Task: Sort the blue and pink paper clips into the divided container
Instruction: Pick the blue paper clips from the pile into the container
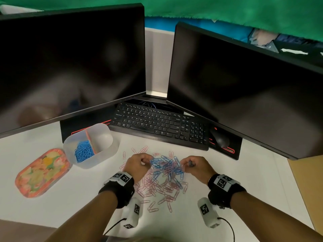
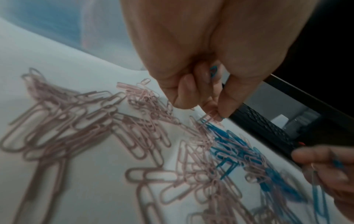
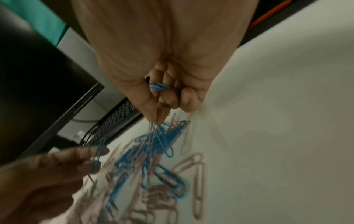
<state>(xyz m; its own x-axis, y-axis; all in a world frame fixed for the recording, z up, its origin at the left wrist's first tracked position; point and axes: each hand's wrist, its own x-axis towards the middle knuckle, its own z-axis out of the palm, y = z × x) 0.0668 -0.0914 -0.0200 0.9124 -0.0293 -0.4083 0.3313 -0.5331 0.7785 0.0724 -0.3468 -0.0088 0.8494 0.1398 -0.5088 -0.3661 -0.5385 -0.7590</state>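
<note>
The divided container [image 1: 97,147] stands at the left of the white surface [image 1: 244,180]; blue clips [image 1: 83,151] fill its left compartment. A mixed pile of paper clips [image 1: 166,173] lies between the hands. The left hand [image 1: 138,165] pinches clips in its fingers [image 2: 224,106]; the right hand [image 1: 195,165] pinches a blue clip [image 3: 162,139]. A floral tray [image 1: 42,173] lies left of the container; a keyboard [image 1: 157,123] sits behind the pile, under two dark monitors [image 1: 70,67].

Dim, even light; wrist views blurred, edges warped.

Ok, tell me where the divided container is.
Head view, desk's left side: the container sits between the floral tray and the keyboard, beyond the left hand.
</note>
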